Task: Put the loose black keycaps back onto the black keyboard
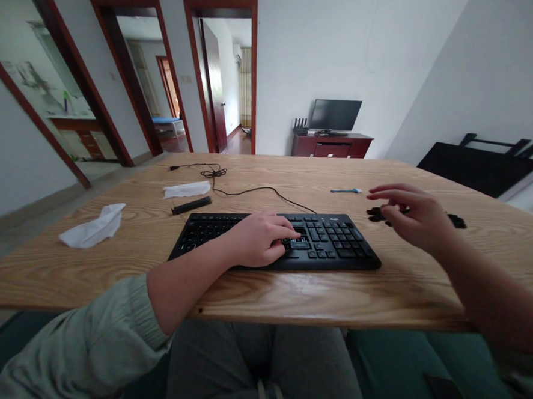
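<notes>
A black keyboard [347,243] lies on the wooden table in front of me. My left hand [264,238] rests on it, index finger stretched out to the keys right of the middle and the other fingers partly curled. Some spots by that fingertip look bare of keycaps, though the detail is small. Right of the keyboard, my right hand [410,214] hovers with its fingers apart over small black pieces [374,214] that look like loose keycaps. More of these pieces [457,221] show beyond the wrist; the hand hides the middle of the pile.
A blue brush-like stick [346,191] lies behind the keyboard. At the left are a dark bar [191,205], a white tissue [186,189], and another crumpled tissue [94,226]. The keyboard's black cable [258,189] runs to a coiled bundle at the back.
</notes>
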### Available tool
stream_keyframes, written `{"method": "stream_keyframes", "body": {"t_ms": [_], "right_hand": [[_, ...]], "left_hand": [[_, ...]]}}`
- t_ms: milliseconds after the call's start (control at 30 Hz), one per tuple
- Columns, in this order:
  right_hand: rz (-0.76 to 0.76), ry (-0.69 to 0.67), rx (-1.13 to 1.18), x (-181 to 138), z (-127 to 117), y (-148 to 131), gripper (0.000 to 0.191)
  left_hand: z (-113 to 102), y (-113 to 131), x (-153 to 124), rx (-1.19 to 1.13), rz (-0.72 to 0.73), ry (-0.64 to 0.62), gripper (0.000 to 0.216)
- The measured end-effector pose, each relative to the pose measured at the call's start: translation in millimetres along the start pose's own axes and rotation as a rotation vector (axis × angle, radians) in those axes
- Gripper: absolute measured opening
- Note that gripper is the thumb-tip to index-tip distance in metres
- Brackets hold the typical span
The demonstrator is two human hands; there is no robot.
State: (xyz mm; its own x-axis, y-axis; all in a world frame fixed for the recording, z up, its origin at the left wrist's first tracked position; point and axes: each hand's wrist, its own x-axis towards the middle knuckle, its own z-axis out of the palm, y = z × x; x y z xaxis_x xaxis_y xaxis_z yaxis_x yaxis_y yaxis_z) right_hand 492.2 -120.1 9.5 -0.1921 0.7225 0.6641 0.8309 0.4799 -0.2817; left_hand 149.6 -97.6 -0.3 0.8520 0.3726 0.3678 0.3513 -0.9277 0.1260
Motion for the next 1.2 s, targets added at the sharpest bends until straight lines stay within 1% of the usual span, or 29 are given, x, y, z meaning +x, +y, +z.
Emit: {"method": "stream_keyframes", "body": {"t_ms": [67, 167, 233, 300, 367, 400, 433, 467, 500, 533, 567, 600, 667, 767, 867, 1200], "right_hand": [[0.049, -0.023, -0.058, -3, -10, 10, 0.022], [0.043, -0.076, -0.081, -11, -20, 17, 0.023], [0.018, -0.151, -0.077, -17, -24, 19, 0.024], [0.01, -0.22, -0.081, -24, -27, 13, 0.025], [-0.001, -0.253, -0.112, -29, -24, -3, 0.025], [-0.035, -0.276, -0.128, -31, -19, -16, 0.025], [-0.092, -0.311, -0.135, -32, -11, -31, 0.024], [-0.186, -0.372, -0.123, -31, -1, -48, 0.023], [-0.289, -0.466, -0.089, -28, 11, -65, 0.023], [-0.367, -0.523, -0.046, -23, 24, -80, 0.023], [-0.426, -0.56, -0.01, -17, 37, -93, 0.021], [-0.472, -0.573, 0.021, -9, 49, -103, 0.019], [-0.529, -0.572, 0.062, 6, 70, -114, 0.015], [-0.569, -0.568, 0.099, 22, 87, -114, 0.014], [-0.572, -0.571, 0.115, 23, 92, -113, 0.016], [-0.523, -0.569, 0.081, 20, 92, -122, 0.013]], "left_hand": [[2, 2, 2, 0.0, 0.006, -0.051, 0.042], [3, 2, 3, 0.013, -0.043, -0.043, 0.039], [2, 0, 2, 0.02, -0.089, -0.028, 0.036], [0, -2, 1, 0.027, -0.127, -0.04, 0.034], [-1, -3, 0, 0.037, -0.157, -0.089, 0.04], [-1, -3, -1, 0.046, -0.175, -0.127, 0.049], [-1, -4, -1, 0.058, -0.2, -0.169, 0.063], [-1, -5, -1, 0.07, -0.231, -0.212, 0.078], [-1, -6, -1, 0.082, -0.266, -0.255, 0.092], [-1, -7, -1, 0.092, -0.3, -0.293, 0.102], [-1, -9, -2, 0.097, -0.329, -0.323, 0.107], [-1, -10, -2, 0.097, -0.347, -0.345, 0.109], [-1, -13, -4, 0.086, -0.347, -0.365, 0.106], [-1, -15, -6, 0.071, -0.316, -0.364, 0.1], [-1, -15, -6, 0.077, -0.315, -0.355, 0.1], [2, -18, -7, 0.073, -0.319, -0.348, 0.096]]}}
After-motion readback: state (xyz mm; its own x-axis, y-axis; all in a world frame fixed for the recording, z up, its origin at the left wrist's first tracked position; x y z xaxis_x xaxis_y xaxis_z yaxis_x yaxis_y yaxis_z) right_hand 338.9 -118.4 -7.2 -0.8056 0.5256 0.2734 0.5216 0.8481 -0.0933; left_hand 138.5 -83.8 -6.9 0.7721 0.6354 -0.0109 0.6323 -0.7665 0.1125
